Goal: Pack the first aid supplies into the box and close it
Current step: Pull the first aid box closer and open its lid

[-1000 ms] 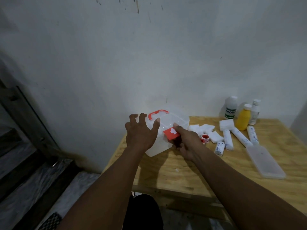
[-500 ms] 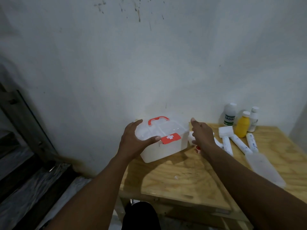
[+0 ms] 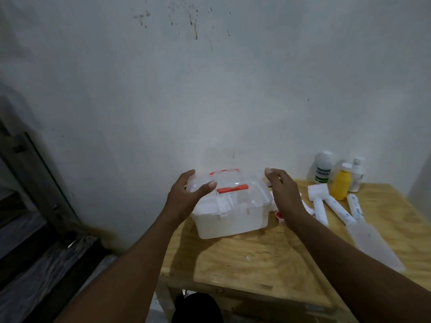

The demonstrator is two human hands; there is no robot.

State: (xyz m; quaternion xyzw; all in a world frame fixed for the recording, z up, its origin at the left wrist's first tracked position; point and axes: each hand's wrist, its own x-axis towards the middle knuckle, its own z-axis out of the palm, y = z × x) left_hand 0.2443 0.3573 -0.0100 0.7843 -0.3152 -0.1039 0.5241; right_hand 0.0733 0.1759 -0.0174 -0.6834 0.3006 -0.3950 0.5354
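— What's the left grip [image 3: 186, 198] got?

— The lid [image 3: 242, 197] of the box [image 3: 233, 221], with the thumb on top and the fingers curled round its left edge. The right grip [image 3: 285, 194] hangs loose-fingered by the lid's right end, holding nothing. I can't tell if it touches.

— Where's the box?

— On the counter [image 3: 256, 257], at its left end near the wall, with the red latch [image 3: 233, 189] showing on top.

— Any writing?

— There's a green label on the white bottle [image 3: 323, 167] at the back, too blurred to read. The bandage rolls [image 3: 320, 210] are partly hidden behind the right wrist.

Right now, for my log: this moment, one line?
left hand: grips box lid | right hand: open beside it | bandage rolls, bottles: on table
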